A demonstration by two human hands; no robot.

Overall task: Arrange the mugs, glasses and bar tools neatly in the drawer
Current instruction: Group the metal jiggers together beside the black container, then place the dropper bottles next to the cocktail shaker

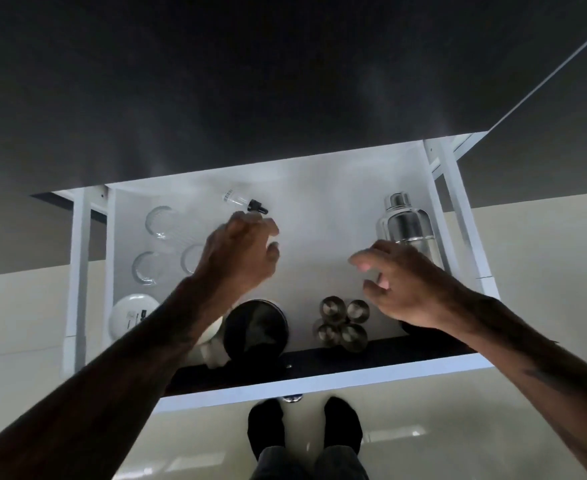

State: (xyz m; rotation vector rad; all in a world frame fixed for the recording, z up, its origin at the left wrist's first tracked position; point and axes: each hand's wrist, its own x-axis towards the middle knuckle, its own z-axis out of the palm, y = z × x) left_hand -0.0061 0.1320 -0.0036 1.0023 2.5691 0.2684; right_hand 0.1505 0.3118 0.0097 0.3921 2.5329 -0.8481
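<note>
A white drawer (320, 188) stands pulled out below a dark countertop. Three clear glasses (160, 221) stand at its left. A small dropper bottle (242, 201) lies on its side near the back. My left hand (240, 252) hovers just in front of the bottle, fingers loosely curled, holding nothing. A steel cocktail shaker (408, 221) stands at the right. My right hand (399, 282) hovers in front of it, fingers spread and empty. Several small steel cups (344, 322) cluster near the front. A dark mug (255, 329) and a white mug (132, 315) sit front left.
The dark countertop (250, 81) overhangs the back of the drawer. The drawer's front panel (320, 381) has a metal knob (292, 398). My feet in black socks (304, 424) stand on a pale glossy floor below.
</note>
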